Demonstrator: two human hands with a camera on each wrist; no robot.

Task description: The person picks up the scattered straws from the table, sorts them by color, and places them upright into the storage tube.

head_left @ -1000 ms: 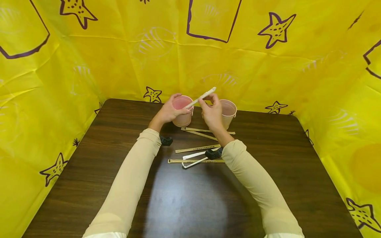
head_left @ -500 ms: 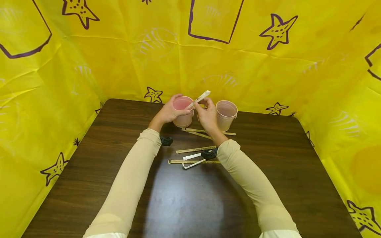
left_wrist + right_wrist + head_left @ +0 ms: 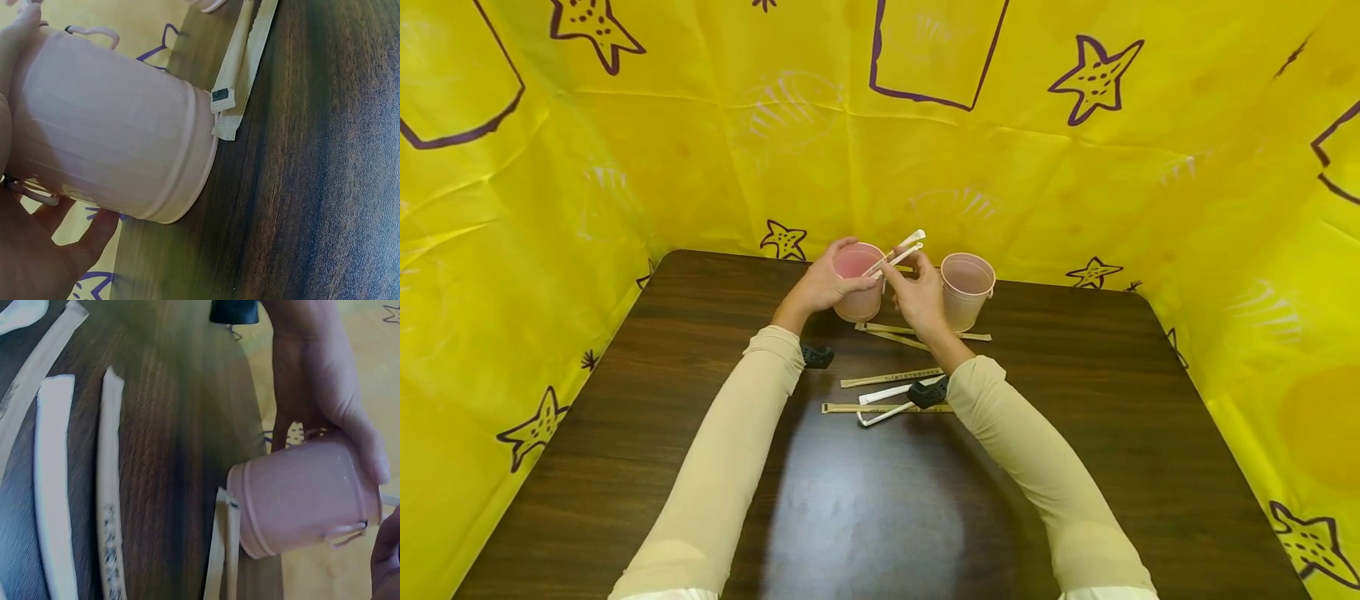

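My left hand [image 3: 822, 285] grips a small pink bucket [image 3: 857, 310] at the back of the table, thumb across the near side of its rim. In the left wrist view the bucket's wall [image 3: 119, 119] fills much of the frame, with a small handle at the side. My right hand [image 3: 921, 298] pinches slim paper-wrapped straws [image 3: 913, 238] at the bucket's right rim. Two pale ends fan apart above the fingers, and the lower ends slant into the bucket's mouth. A second, paler bucket [image 3: 967, 307] stands just right of my right hand.
Two brown-wrapped straws [image 3: 886, 327] lie crossed in front of the buckets. Nearer lie another brown one [image 3: 880, 379], a white one [image 3: 883, 395], a long brown one [image 3: 842, 408] and a bent white one [image 3: 880, 417]. Yellow cloth [image 3: 790, 167] hangs behind the table.
My right hand has moved left and slightly down to the held bucket's rim. The straw ends now spread into two separate ones. My left hand stays on the bucket.
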